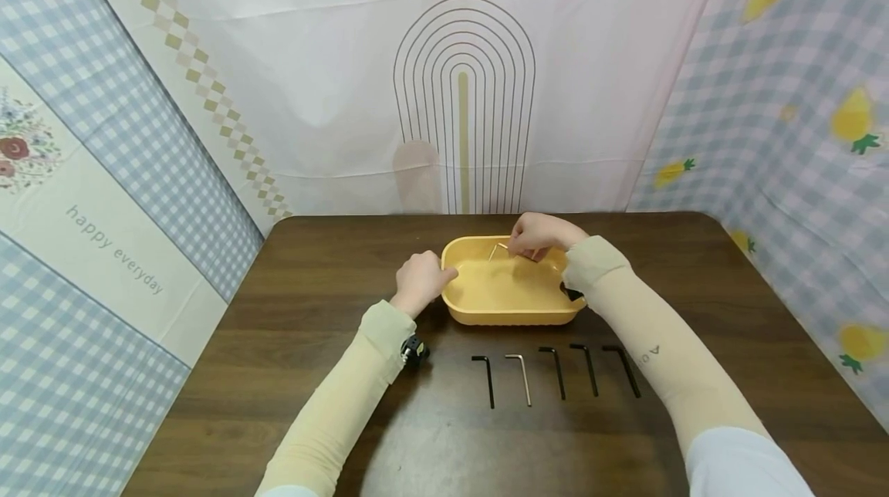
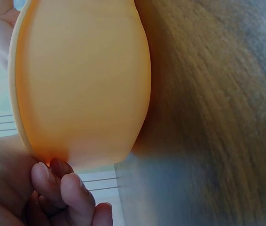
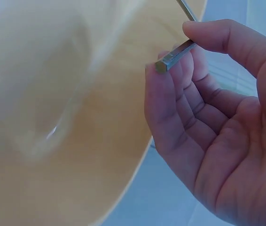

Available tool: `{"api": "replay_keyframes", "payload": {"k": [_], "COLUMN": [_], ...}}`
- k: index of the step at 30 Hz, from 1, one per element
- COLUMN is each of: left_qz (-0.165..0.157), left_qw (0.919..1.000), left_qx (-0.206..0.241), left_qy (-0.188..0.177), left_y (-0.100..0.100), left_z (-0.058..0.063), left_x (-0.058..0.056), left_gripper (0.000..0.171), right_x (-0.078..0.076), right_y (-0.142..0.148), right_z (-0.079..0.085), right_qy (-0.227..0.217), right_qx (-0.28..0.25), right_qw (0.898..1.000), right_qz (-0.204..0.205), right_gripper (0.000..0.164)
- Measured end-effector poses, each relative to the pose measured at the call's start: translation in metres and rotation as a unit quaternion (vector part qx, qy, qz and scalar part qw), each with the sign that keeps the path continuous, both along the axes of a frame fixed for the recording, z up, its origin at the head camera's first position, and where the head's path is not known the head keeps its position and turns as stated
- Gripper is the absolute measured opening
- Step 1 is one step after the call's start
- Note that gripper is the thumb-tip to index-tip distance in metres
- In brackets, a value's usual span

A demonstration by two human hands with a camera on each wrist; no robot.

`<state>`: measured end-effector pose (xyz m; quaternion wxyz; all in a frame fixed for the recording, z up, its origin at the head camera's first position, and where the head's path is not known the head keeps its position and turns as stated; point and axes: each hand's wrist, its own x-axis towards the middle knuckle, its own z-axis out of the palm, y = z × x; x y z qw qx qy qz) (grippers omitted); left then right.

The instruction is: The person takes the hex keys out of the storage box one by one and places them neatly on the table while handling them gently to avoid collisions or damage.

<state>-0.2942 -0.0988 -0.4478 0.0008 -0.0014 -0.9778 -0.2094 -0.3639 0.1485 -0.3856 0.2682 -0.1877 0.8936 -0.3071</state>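
Observation:
A yellow plastic tub [image 1: 510,317] with rounded corners stands on the table. My left hand [image 1: 421,279] grips its left rim, the thumb over the edge; in the left wrist view, curled fingertips [image 2: 76,188] show against the outside of the wall. Over the far side of the tub is my right hand [image 1: 543,233], pinching a silver L-shaped hex key [image 3: 174,56] between thumb and fingers. The key's bent arm angles down over the tub's inside in the head view. Part of the right end of the tub is hidden behind the right wrist.
In front of the tub lies a row of several hex keys: a black one [image 1: 489,381] at the left, a silver one [image 1: 524,380] beside it, then black ones [image 1: 558,373] toward the right forearm. Patterned cloth [image 1: 333,96] hangs behind the brown table [image 1: 278,373].

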Motion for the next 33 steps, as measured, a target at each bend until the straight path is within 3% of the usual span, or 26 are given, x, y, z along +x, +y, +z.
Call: {"api": "replay_keyframes", "payload": {"k": [12, 26, 33], "left_qz": [-0.002, 0.0, 0.002], "left_qw": [0.9999, 1.0, 1.0], "left_qx": [0.011, 0.004, 0.002], "left_qy": [0.006, -0.002, 0.0], "left_y": [0.0, 0.003, 0.002], "left_z": [0.002, 0.003, 0.003], "left_x": [0.002, 0.002, 0.002], "left_gripper": [0.043, 0.041, 0.043], "right_x": [0.016, 0.059, 0.08], "right_y": [0.059, 0.129, 0.16], "right_z": [0.018, 0.03, 0.025], "right_qy": [0.014, 0.049, 0.065], "right_qx": [-0.044, -0.05, -0.037], "right_qw": [0.998, 0.991, 0.989], "right_qz": [-0.042, -0.112, -0.127], "right_gripper": [0.017, 0.031, 0.033]}}
